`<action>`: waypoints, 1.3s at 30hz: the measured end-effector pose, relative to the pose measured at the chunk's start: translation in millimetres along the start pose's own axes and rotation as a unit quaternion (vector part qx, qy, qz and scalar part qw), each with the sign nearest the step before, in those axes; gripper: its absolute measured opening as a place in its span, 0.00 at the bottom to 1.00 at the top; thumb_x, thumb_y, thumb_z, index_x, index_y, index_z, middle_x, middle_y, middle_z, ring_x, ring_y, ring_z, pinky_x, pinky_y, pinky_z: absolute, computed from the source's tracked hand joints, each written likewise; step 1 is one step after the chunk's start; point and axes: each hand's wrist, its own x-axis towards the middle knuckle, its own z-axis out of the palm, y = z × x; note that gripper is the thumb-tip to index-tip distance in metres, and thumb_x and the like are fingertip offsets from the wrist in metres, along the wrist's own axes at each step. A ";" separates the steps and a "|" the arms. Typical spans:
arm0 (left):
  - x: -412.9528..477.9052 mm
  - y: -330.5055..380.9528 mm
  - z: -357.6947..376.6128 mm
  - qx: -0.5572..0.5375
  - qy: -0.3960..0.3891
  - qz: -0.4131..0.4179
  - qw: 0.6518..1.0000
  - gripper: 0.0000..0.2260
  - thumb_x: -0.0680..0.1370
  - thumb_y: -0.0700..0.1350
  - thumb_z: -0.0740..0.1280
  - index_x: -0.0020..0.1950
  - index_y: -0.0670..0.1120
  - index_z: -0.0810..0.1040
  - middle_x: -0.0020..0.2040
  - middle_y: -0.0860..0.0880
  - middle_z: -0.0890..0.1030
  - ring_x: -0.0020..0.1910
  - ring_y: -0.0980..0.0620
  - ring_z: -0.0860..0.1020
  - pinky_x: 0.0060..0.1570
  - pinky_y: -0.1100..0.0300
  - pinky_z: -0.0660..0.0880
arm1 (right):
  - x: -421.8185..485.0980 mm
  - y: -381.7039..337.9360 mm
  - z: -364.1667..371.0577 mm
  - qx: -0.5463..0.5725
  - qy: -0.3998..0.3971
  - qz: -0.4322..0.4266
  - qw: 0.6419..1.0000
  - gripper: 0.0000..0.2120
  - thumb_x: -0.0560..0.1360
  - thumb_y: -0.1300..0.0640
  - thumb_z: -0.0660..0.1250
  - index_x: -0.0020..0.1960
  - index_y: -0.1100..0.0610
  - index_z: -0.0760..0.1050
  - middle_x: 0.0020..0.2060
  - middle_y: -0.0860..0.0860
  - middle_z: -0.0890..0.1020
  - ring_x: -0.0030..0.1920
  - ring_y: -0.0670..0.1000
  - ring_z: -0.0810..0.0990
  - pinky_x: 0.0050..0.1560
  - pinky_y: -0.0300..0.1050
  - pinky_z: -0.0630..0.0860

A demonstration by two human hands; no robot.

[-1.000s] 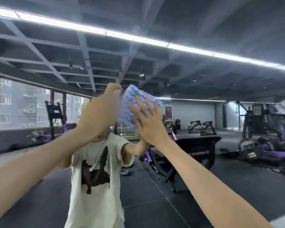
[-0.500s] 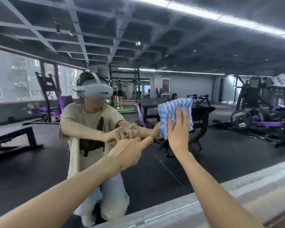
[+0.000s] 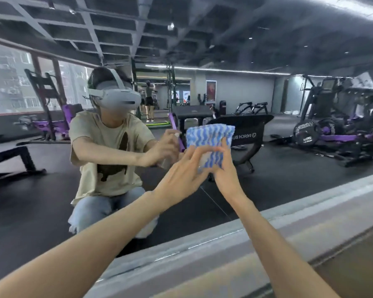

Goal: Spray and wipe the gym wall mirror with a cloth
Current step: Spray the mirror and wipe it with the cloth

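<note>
The wall mirror fills the view and reflects me crouching in front of it. My right hand presses a blue-and-white wavy-striped cloth flat against the glass with straight fingers. My left hand is just left of the cloth, its fingers wrapped round a small clear spray bottle that overlaps the cloth's lower edge. My hand hides most of the bottle. In the reflection its white nozzle sits under the index finger.
A grey ledge runs along the mirror's lower edge, sloping up to the right. The glass reflects gym machines, a bench, weight plates, windows on the left and a dark rubber floor.
Both hands and my view have dropped from high on the mirror to its lower part. My left hand with the bottle has moved right, up against the cloth.
</note>
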 end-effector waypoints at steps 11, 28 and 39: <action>53.4 -8.3 27.3 -0.072 0.035 -0.082 0.993 0.21 0.81 0.37 0.60 0.71 0.37 0.57 0.60 0.48 0.59 0.62 0.48 0.64 0.66 0.53 0.65 | -25.2 3.3 1.6 0.043 -0.045 0.021 0.998 0.25 0.76 0.65 0.66 0.70 0.52 0.65 0.55 0.50 0.74 0.50 0.47 0.77 0.52 0.38 0.77; 47.1 -26.8 -11.3 0.547 -0.050 0.089 0.831 0.20 0.78 0.53 0.50 0.59 0.49 0.78 0.48 0.45 0.77 0.39 0.46 0.72 0.41 0.54 0.59 | -49.6 17.8 -28.9 -0.033 0.166 0.172 0.971 0.25 0.78 0.62 0.62 0.70 0.44 0.60 0.44 0.56 0.78 0.29 0.57 0.78 0.25 0.42 0.77; 55.9 -61.0 -39.9 0.589 -0.040 0.184 0.786 0.25 0.83 0.49 0.48 0.75 0.35 0.57 0.76 0.37 0.60 0.75 0.38 0.59 0.75 0.47 0.48 | -47.2 9.6 -47.1 -0.046 0.245 0.159 0.955 0.24 0.76 0.65 0.60 0.67 0.45 0.62 0.38 0.50 0.75 0.26 0.56 0.76 0.23 0.43 0.76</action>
